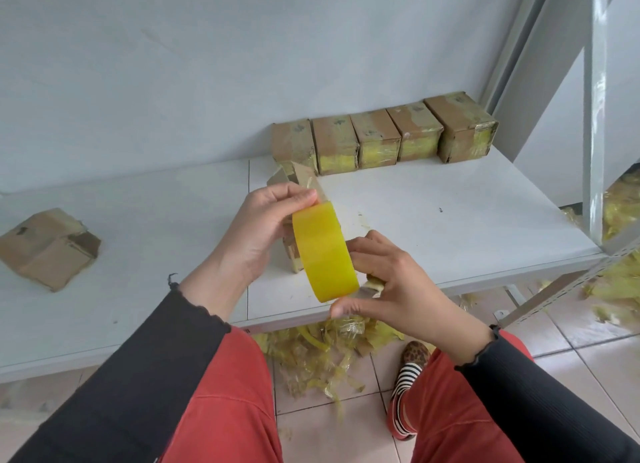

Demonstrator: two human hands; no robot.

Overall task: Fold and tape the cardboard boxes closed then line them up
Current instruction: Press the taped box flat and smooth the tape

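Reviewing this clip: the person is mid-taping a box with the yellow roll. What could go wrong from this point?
1. The box is mostly hidden behind the left hand and the tape roll that the right hand grips; the strip may land crooked.
2. Its flap looks raised, so it could be taped ajar.
3. A flattened box lies far left, easily missed for the row of taped boxes.

Left arm: reaches forward from the lower left in a black sleeve, wrist bare.
Left hand (263, 227): palm faces right, fingers curled, thumb and fingertips pinched together at the top.
Right arm: comes in from the lower right, black sleeve ending at the wrist.
Right hand (398, 282): back faces up, fingers curled in a grip, thumb (349, 307) stretched left below.
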